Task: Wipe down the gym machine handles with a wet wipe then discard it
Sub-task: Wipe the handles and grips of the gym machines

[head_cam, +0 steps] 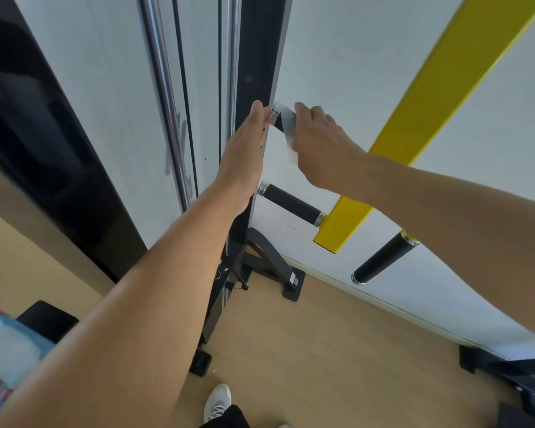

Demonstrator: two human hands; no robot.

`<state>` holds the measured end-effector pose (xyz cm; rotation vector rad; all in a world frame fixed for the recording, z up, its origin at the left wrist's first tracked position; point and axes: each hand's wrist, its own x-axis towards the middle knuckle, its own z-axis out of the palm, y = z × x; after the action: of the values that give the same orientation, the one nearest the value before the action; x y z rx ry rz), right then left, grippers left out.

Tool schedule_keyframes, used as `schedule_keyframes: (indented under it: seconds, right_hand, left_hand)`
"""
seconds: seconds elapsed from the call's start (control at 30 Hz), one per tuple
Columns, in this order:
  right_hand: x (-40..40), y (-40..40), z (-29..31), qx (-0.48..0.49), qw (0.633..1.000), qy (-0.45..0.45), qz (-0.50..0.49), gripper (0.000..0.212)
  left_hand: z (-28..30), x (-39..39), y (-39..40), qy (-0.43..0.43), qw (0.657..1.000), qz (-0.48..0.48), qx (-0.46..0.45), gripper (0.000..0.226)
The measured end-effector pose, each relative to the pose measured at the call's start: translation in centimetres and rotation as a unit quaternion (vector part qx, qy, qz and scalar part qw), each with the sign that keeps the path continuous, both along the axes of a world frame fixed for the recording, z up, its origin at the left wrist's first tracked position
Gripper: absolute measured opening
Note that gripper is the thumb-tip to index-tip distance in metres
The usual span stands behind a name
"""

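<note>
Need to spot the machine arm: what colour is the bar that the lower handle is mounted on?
Yellow bar; lower handle is black. Head view, the only one.

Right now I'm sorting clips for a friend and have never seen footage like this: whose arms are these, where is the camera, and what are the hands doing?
The one picture comes from a camera worn on a person's head, looking forward and down, so both bare arms belong to the wearer. They stand at a gym machine with a yellow bar and black foam-covered handles. The right hand grips the upper handle through a white wet wipe, which wraps it and hangs below. The left hand, fingers straight, touches that handle's metal end cap. Two more handles show: a middle handle on the yellow bar and a lower handle farther right. Below are a wooden floor and the wearer's white shoe.
</note>
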<state>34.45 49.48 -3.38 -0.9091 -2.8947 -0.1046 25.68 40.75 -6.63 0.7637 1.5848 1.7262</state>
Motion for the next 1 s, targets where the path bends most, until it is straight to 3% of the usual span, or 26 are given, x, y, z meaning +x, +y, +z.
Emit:
schedule_keyframes:
  seconds: [0.1, 0.2, 0.3, 0.47, 0.53, 0.6, 0.7, 0.83, 0.93, 1.0]
  right_hand:
    - [-1.5, 0.2, -0.4, 0.001, 1.0, 0.023, 0.014, 0.07]
    - [-2.9, 0.7, -0.1, -0.009, 0.999, 0.023, 0.028, 0.054]
    - [-2.2, 0.7, 1.0, -0.002, 0.999, -0.035, 0.007, 0.042]
    - [2.7, -1.3, 2.3, 0.126, 0.972, -0.187, -0.069, 0.024]
    - [4.1, -2.7, 2.3, 0.228, 0.95, -0.211, -0.023, 0.018]
    - [4.9, -4.4, 2.6, 0.269, 0.943, -0.191, 0.041, 0.019]
    - [5.1, -4.9, 1.3, 0.17, 0.968, -0.164, 0.082, 0.023]
    - [3.6, -2.9, -2.9, -0.029, 0.995, -0.096, -0.003, 0.033]
    - [1.8, -1.9, -4.9, -0.003, 1.0, -0.023, -0.022, 0.05]
    - [0.6, -1.2, -5.8, 0.029, 0.999, -0.007, -0.035, 0.05]
  left_hand:
    - [0.1, -0.2, -0.1, -0.006, 1.0, 0.009, 0.0, 0.052]
    - [-0.1, -0.3, -0.2, -0.012, 1.0, 0.006, 0.005, 0.054]
    - [-0.2, -0.3, -0.2, 0.003, 1.0, -0.006, 0.004, 0.056]
    - [-0.4, -0.3, 0.2, 0.02, 1.0, -0.018, -0.012, 0.056]
    - [-0.5, -0.3, 0.3, 0.031, 0.999, -0.012, -0.018, 0.054]
    - [-0.4, -0.4, 0.3, 0.034, 0.999, -0.009, -0.022, 0.055]
    - [-0.1, -0.1, 0.1, 0.045, 0.999, -0.001, -0.028, 0.052]
    - [-0.1, -0.4, -0.2, 0.041, 0.999, -0.004, -0.022, 0.053]
    - [-0.3, -1.3, -0.5, 0.018, 0.999, -0.022, -0.018, 0.059]
    - [-0.2, -1.3, -0.6, 0.017, 0.999, -0.023, -0.022, 0.059]
